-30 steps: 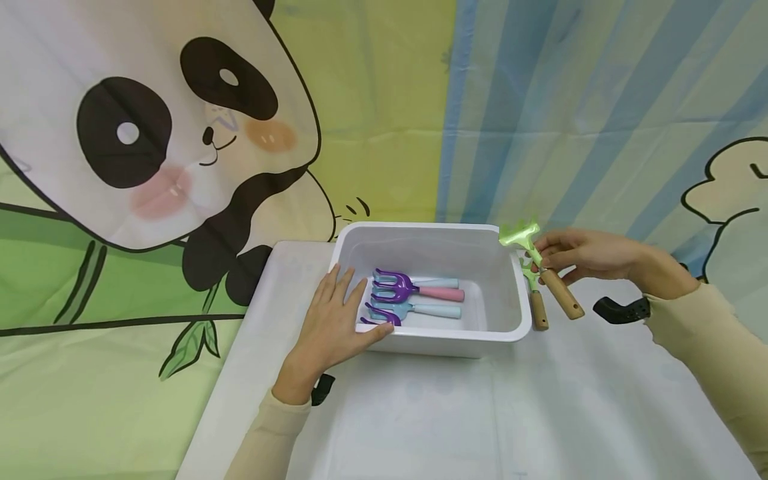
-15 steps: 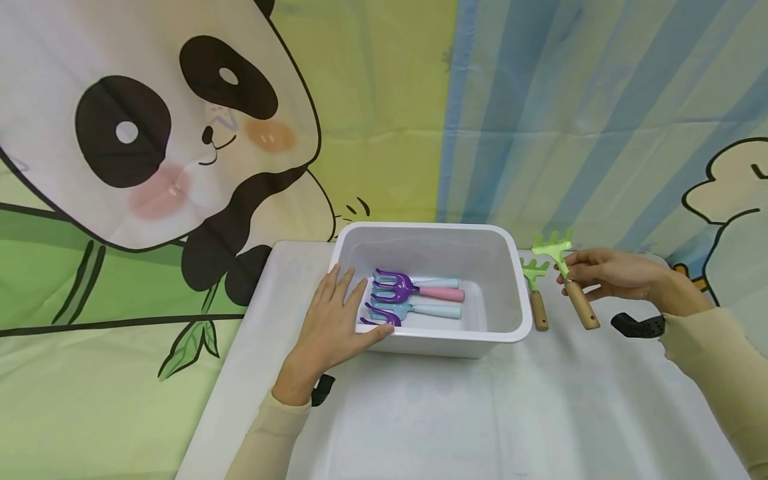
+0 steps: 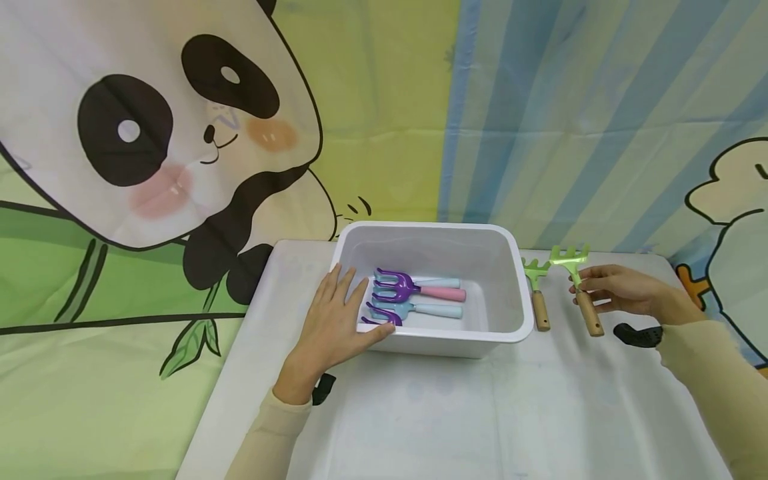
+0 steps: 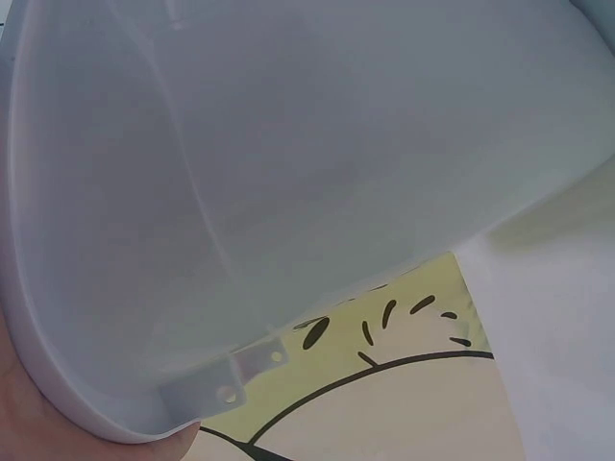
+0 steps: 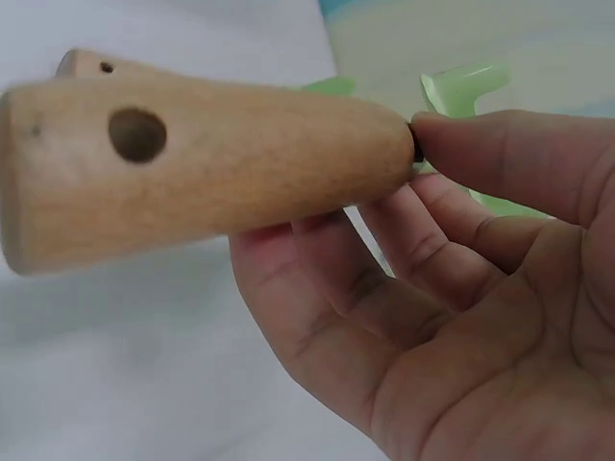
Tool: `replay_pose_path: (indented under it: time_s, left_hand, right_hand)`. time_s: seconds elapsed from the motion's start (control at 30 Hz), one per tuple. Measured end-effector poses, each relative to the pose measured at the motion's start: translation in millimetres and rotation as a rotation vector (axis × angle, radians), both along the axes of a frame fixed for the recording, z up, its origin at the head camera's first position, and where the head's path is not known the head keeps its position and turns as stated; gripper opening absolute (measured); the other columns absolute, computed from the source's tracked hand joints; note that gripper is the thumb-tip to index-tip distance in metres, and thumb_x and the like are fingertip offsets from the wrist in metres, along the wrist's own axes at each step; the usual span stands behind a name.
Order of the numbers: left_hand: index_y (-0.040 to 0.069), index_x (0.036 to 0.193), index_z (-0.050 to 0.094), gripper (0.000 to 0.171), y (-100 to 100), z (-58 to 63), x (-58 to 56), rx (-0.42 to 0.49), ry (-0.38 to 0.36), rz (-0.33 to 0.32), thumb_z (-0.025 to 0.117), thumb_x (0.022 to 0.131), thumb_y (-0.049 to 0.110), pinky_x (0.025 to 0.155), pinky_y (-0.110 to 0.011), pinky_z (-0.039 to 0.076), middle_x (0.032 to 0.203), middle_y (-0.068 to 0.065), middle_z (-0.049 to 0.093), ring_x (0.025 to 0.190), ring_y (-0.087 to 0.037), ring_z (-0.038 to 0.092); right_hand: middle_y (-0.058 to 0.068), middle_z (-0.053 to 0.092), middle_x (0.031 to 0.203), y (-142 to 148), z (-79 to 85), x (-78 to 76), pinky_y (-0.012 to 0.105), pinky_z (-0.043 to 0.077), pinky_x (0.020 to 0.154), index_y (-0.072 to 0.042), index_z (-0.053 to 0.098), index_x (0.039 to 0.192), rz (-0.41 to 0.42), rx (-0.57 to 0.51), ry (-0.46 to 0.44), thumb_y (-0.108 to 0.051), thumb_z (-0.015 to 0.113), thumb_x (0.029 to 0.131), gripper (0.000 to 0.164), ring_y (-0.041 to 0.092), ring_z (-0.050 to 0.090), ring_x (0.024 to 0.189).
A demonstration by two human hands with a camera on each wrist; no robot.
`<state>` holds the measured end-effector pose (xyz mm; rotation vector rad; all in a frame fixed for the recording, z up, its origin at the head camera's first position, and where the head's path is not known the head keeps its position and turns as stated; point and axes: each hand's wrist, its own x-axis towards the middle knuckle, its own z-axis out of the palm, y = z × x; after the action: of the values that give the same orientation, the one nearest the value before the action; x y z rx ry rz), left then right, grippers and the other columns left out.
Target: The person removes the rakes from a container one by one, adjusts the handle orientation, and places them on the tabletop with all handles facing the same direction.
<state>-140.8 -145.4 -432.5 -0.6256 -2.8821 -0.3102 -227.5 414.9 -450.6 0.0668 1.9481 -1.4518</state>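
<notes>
My right hand (image 3: pixel 624 291) pinches a small green hand rake (image 3: pixel 574 265) near where its wooden handle (image 5: pixel 221 178) meets the neck. The rake's tines point toward the wall. Just left of it a second green rake (image 3: pixel 538 293) with a wooden handle lies on the table beside the bin. My left hand (image 3: pixel 330 320) rests with straight, spread fingers on the near left corner of the white plastic bin (image 3: pixel 441 339). Inside the bin lie a purple rake with a pink handle (image 3: pixel 443 293), light blue tools (image 3: pixel 435 311) and another purple rake (image 3: pixel 384 315), partly hidden by the rim.
The bin stands at the back of a white-covered table (image 3: pixel 432 413). Behind it hangs a printed cloth (image 3: pixel 384 120) with a panda and blue stripes. In the left wrist view the bin's outer wall (image 4: pixel 317 173) fills most of the picture.
My right hand has moved right and down with the green rake, away from the bin's rim, lowering it beside the other green rake. My left hand has stayed in place.
</notes>
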Motion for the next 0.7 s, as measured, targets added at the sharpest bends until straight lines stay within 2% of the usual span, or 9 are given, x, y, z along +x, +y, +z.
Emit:
replay_pose_path:
  time_s: [0.17, 0.3, 0.47, 0.7]
  left_hand:
    - [0.006, 0.151, 0.045, 0.105, 0.0, -0.1, -1.0, -0.005, -0.013, 0.004, 0.038, 0.083, 0.086, 0.121, -0.047, -0.002, 0.161, -0.019, 0.027, 0.151, -0.037, 0.004]
    - [0.006, 0.151, 0.044, 0.104, 0.4, 0.2, -1.0, -0.004, -0.019, 0.003, 0.038, 0.084, 0.085, 0.121, -0.047, -0.002, 0.161, -0.018, 0.027, 0.151, -0.036, 0.003]
    - [0.006, 0.151, 0.044, 0.104, -0.1, -0.6, -0.9, -0.004, -0.012, 0.005, 0.038, 0.084, 0.085, 0.121, -0.050, 0.002, 0.161, -0.019, 0.027, 0.151, -0.036, 0.004]
    - [0.006, 0.151, 0.045, 0.105, -0.4, -2.4, -0.8, -0.015, 0.003, 0.006, 0.035, 0.084, 0.086, 0.120, -0.053, 0.008, 0.160, -0.019, 0.028, 0.151, -0.037, 0.005]
  right_hand:
    - [0.017, 0.061, 0.127, 7.5, -21.1, -3.1, 0.046, 0.052, 0.090, 0.013, 0.016, 0.146, -0.035, 0.025, -0.019, -0.019, 0.050, 0.106, 0.061, 0.027, 0.064, 0.109]
    - [0.016, 0.062, 0.127, 11.2, -32.3, -5.7, 0.045, 0.052, 0.089, 0.009, 0.022, 0.142, -0.062, 0.024, -0.046, -0.018, 0.050, 0.106, 0.053, 0.025, 0.063, 0.106]
    - [0.012, 0.065, 0.121, 12.6, -39.4, -9.0, 0.046, 0.052, 0.086, 0.007, 0.029, 0.136, -0.073, 0.006, -0.063, -0.016, 0.050, 0.106, 0.043, 0.024, 0.062, 0.103]
    - [0.007, 0.064, 0.117, 14.3, -46.6, -11.3, 0.046, 0.052, 0.087, 0.010, 0.027, 0.140, -0.112, 0.000, -0.089, -0.013, 0.051, 0.105, 0.048, 0.022, 0.061, 0.101]
